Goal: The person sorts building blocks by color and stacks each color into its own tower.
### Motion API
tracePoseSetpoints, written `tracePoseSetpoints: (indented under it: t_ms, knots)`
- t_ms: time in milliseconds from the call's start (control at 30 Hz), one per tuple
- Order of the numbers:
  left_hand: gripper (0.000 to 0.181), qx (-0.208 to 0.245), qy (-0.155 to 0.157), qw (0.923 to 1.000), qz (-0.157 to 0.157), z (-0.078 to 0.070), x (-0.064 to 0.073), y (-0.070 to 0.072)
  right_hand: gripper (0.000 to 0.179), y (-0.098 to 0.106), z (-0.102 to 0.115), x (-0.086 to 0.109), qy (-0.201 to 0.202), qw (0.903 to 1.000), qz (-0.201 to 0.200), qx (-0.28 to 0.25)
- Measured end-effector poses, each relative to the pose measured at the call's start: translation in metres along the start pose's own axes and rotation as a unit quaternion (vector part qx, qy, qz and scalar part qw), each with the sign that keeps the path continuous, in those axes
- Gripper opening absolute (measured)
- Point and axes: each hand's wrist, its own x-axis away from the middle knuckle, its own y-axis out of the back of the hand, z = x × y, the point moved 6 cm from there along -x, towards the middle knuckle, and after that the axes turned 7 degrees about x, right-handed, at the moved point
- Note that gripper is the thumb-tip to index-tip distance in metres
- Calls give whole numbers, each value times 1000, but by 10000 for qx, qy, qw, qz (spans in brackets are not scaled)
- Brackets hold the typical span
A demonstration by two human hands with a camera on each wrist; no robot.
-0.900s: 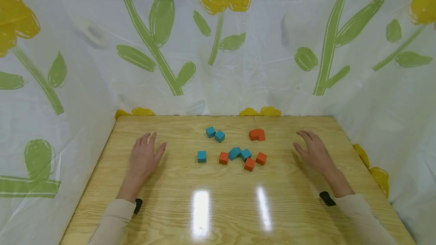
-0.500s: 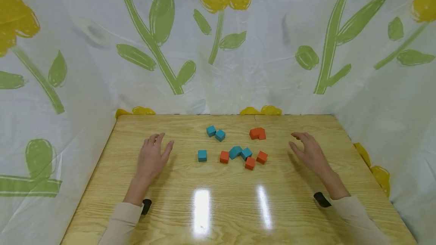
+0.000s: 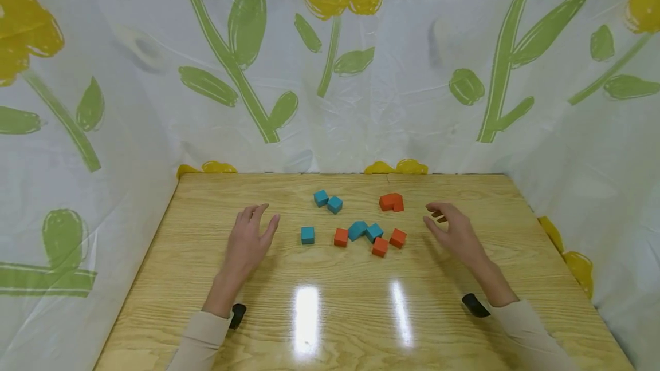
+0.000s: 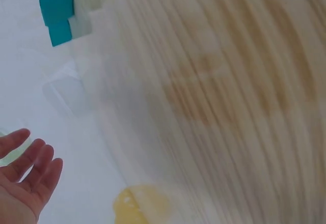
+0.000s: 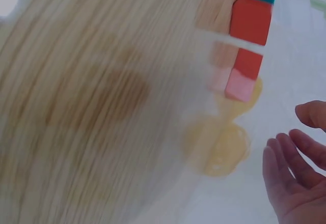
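Note:
My left hand (image 3: 248, 240) hovers over the left part of the wooden table (image 3: 356, 285), fingers spread and holding nothing. Its nearest thing is a lone blue cube (image 3: 307, 235). Two more blue cubes, one of them the left cube (image 3: 321, 198), sit close together farther back. On the other side my right hand (image 3: 455, 232) is also free, its fingers loosely bent. Left of it lie a red cube (image 3: 397, 238) and, farther back, red blocks (image 3: 392, 202) set against each other. Between the hands, a blue slant-sided block (image 3: 357, 230) lies beside a red cube (image 3: 341, 237).
Another blue cube (image 3: 374, 232) and a red cube (image 3: 380, 247) sit close together mid-table. A white cloth (image 3: 402, 102) with printed flowers walls off the back and both sides. Light glares off the front of the tabletop.
Both hands have moved inward toward the blocks, the left one to the right and the right one to the left. The blocks have stayed where they were.

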Motion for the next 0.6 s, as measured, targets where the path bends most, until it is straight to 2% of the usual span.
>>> tracePoseSetpoints:
  t_ms: [367,600]
  knots:
    - [43,435,-222,9988,14,-24,1,-16,29,-13,22,-4,261,9994,-58,-216]
    - [39,731,-323,9968,36,-34,1,-29,28,-24,36,-8,438,9982,-104,-395]
